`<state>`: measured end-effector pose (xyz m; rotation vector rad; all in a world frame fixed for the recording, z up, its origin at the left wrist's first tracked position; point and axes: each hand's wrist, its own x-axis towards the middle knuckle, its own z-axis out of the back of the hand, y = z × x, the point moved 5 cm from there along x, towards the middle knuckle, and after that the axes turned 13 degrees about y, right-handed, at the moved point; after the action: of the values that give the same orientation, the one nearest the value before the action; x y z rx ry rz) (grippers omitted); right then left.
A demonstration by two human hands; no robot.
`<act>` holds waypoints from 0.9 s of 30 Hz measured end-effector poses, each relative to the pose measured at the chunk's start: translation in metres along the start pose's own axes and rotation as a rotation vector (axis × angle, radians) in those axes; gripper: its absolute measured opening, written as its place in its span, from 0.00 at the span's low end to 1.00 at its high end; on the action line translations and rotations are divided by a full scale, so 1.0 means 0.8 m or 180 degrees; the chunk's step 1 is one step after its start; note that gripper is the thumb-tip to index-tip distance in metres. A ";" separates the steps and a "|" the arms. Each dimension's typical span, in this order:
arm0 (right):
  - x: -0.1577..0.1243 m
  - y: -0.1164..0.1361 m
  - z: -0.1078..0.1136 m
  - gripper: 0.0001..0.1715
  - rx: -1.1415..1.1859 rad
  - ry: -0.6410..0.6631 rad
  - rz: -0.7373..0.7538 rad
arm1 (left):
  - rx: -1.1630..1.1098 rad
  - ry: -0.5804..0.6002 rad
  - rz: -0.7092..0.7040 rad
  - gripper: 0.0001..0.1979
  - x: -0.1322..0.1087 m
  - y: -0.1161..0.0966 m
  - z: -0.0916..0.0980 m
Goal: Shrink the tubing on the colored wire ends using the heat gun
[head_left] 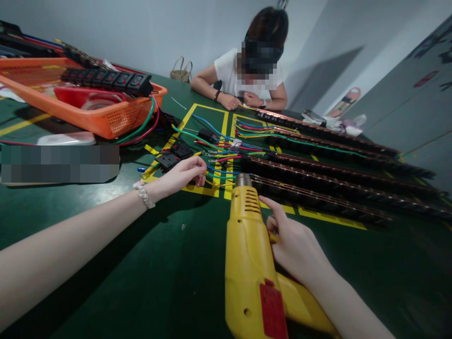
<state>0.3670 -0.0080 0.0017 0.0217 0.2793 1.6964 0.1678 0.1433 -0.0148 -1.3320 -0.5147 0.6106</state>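
My right hand (294, 238) is wrapped around the handle of a yellow heat gun (247, 245), its index finger stretched along the body. The metal nozzle (243, 180) points away from me at the coloured wires. My left hand (185, 173) is closed, with fingers pinched on thin wires (221, 175) that run right to the nearest socket strip (310, 195). Just beyond that hand lie black socket modules (173, 157). Several long black strips with copper bars lie side by side on the right, their blue, red, green and yellow wire ends towards the left.
An orange basket (123, 122) at the left holds a black socket strip (106, 80) and red pieces. A white object (66, 138) lies before it. Across the green table (141, 273), marked with yellow tape, a co-worker (226, 70) handles wires of the farthest strip. Plastic packaging (328, 120) sits behind.
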 end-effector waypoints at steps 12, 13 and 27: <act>0.008 0.023 0.002 0.13 -0.0568 0.0545 -0.0173 | 0.0206 0.0189 -0.0067 0.10 0.004 0.015 0.002; 0.009 0.025 0.002 0.13 -0.0580 0.0561 -0.0157 | 0.0223 0.0186 -0.0052 0.10 0.003 0.015 0.002; 0.030 0.074 -0.008 0.10 -0.0678 0.0766 0.0389 | 0.0217 0.0228 -0.0011 0.15 0.003 0.018 0.004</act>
<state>0.3047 0.0076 0.0035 -0.3308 0.2791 1.8445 0.1660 0.1487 -0.0284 -1.2835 -0.4343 0.5708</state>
